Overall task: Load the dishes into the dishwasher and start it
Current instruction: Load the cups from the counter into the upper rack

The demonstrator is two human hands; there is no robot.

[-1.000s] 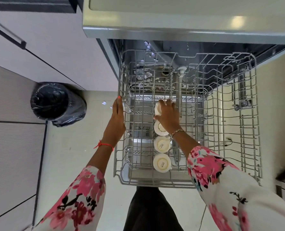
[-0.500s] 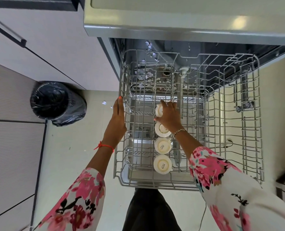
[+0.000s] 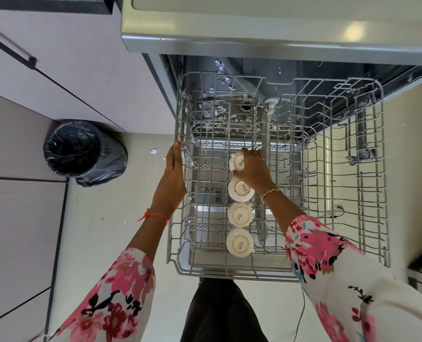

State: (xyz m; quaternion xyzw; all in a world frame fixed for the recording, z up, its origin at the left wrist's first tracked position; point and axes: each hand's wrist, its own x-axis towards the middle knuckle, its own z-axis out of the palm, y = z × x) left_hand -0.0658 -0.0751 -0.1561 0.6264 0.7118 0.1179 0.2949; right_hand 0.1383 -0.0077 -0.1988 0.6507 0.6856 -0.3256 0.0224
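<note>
The grey wire upper rack (image 3: 367, 218) of the dishwasher is pulled out below me. Three white cups stand upside down in a row in it: one nearest me (image 3: 239, 243), a middle cup (image 3: 239, 215) and a third cup (image 3: 240, 190). My right hand (image 3: 254, 169) is shut on a fourth white cup (image 3: 237, 162), tilted on its side at the far end of the row. My left hand (image 3: 173, 178) rests flat against the rack's left wall, fingers straight.
A bin lined with a black bag (image 3: 81, 151) stands on the floor at the left. The open dishwasher tub (image 3: 242, 109) shows scraps of debris at the back. The worktop edge (image 3: 254, 43) overhangs above. White cabinet fronts run along the left.
The fourth cup has tipped further onto its side in my right hand, at the same spot in the row. My left hand stays on the rack wall.
</note>
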